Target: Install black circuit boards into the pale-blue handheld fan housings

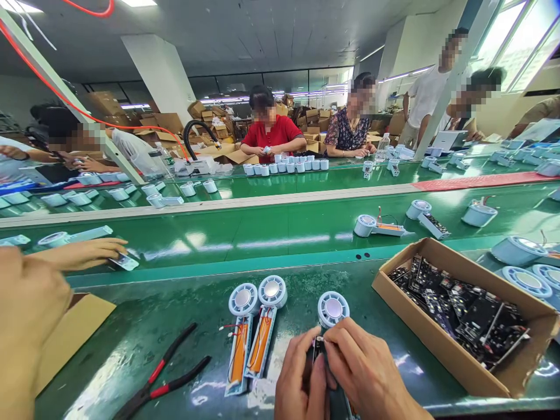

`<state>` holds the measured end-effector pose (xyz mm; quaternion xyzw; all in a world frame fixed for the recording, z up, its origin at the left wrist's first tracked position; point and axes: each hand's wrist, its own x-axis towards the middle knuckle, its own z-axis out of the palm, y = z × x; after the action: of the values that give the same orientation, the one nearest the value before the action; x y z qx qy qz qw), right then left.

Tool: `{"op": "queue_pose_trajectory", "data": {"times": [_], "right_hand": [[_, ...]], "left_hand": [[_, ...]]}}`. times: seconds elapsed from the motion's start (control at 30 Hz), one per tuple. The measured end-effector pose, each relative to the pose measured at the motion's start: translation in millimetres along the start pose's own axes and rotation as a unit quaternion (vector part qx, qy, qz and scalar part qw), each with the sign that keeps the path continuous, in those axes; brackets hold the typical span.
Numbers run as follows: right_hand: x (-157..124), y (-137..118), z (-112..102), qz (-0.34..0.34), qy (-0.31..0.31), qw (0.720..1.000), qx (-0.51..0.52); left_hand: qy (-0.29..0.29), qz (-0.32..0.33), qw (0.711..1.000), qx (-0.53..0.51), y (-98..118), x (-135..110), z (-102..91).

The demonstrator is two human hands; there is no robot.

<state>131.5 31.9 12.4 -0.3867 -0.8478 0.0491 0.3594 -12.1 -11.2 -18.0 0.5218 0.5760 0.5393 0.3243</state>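
Black circuit board (318,344), pinched between the fingertips of the left hand (300,376) and right hand (365,367); likely light, stiff and fragile, best held by its edges. One pale-blue fan head (333,309) just beyond, two opened handheld fans (238,344) (264,332) leftward, one pair of pliers (151,382), one carton (437,341) of uncountable boards (464,309).

The worktop (175,303) looks glossy, the box (437,343) matt cardboard, the fan (333,309) smooth plastic.
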Motion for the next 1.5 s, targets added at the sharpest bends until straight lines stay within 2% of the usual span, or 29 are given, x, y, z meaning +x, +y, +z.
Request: {"op": "queue_pose_trajectory", "data": {"times": [0.2,0.33,0.6,0.8,0.93,1.07,1.17,1.27,1.37,1.43,1.5], "right_hand": [[-2,1,3,0.036,0.014,0.999,0.016],[-3,3,3,0.048,-0.006,0.998,0.051],[0,2,-1,0.049,0.005,0.997,0.067],[0,1,1,0.012,0.003,0.998,0.061],[-3,4,3,-0.039,-0.005,0.999,0.028],[-4,2,8,-0.044,-0.006,0.999,0.024],[3,1,3,-0.029,0.0,0.999,0.029],[10,8,-19,0.038,-0.02,0.992,0.115],[1,21,-47,0.136,-0.017,0.971,0.198],[-14,28,-56,0.127,-0.017,0.972,0.196],[-29,27,-54,0.087,-0.049,0.978,0.185]], "left_hand": [[0.029,0.075,0.993,0.083,-13,-7,7.8],[0.056,0.102,0.986,0.119,-23,-12,15.5],[0.128,0.161,0.969,0.136,-24,-14,33.1],[0.145,0.2,0.959,0.14,-22,-11,37.1],[0.116,0.214,0.962,0.127,-30,-11,34.9],[0.093,0.194,0.97,0.11,-38,-12,32.1],[0.069,0.172,0.979,0.086,-34,-11,26.3],[0.017,0.072,0.997,-0.004,-22,-8,18.7],[0.003,-0.059,0.991,-0.118,-11,-4,14.1],[0.008,-0.1,0.982,-0.159,-5,-3,13.1],[0.007,-0.117,0.979,-0.168,0,-1,12.4]]}}
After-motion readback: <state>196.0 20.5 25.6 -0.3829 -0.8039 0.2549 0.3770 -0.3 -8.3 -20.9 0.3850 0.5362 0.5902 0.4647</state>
